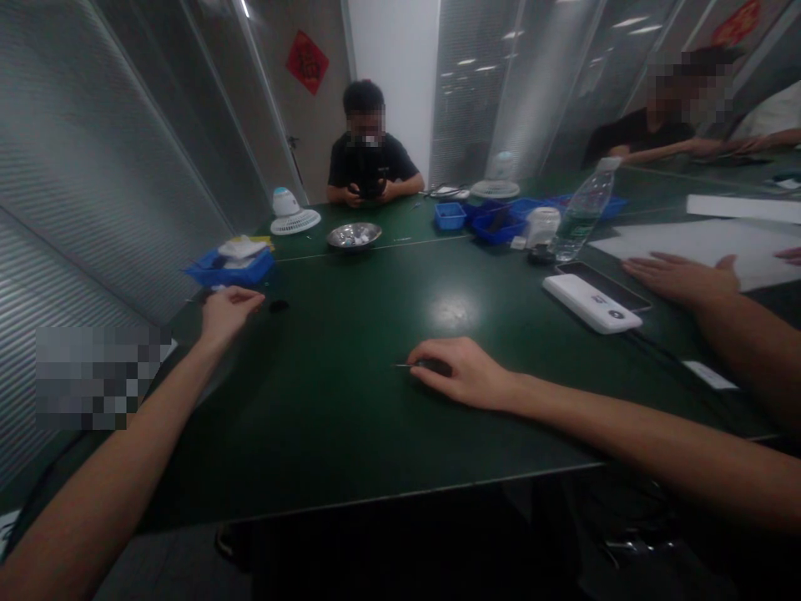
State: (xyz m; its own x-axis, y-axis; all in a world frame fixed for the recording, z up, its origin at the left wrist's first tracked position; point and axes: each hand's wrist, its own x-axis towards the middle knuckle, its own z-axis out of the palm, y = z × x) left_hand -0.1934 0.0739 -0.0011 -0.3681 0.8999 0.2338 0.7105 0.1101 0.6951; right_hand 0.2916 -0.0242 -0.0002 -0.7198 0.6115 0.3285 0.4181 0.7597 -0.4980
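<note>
My right hand (460, 370) rests on the green table (338, 401), fingers closed round a thin pointed metal tool (401, 365). Only the slim tip of that tool sticks out to the left; the rest is hidden in the hand, so its exact kind does not show. My left hand (229, 313) is at the table's left side, thumb and fingers pinched together. Whatever is in that pinch is too small to make out. Just right of it lies a small black item (279, 306). Behind the hand stands a blue tray (250, 271) with white and yellow items in it.
A metal bowl (354, 237) with small pieces stands farther back, between white fans (295, 221). Blue bins (449, 216), a plastic bottle (585, 213), a white power bank (591, 304) and a phone (626, 288) are rightward. A neighbour's hand (682, 275) lies on white paper; another person sits opposite.
</note>
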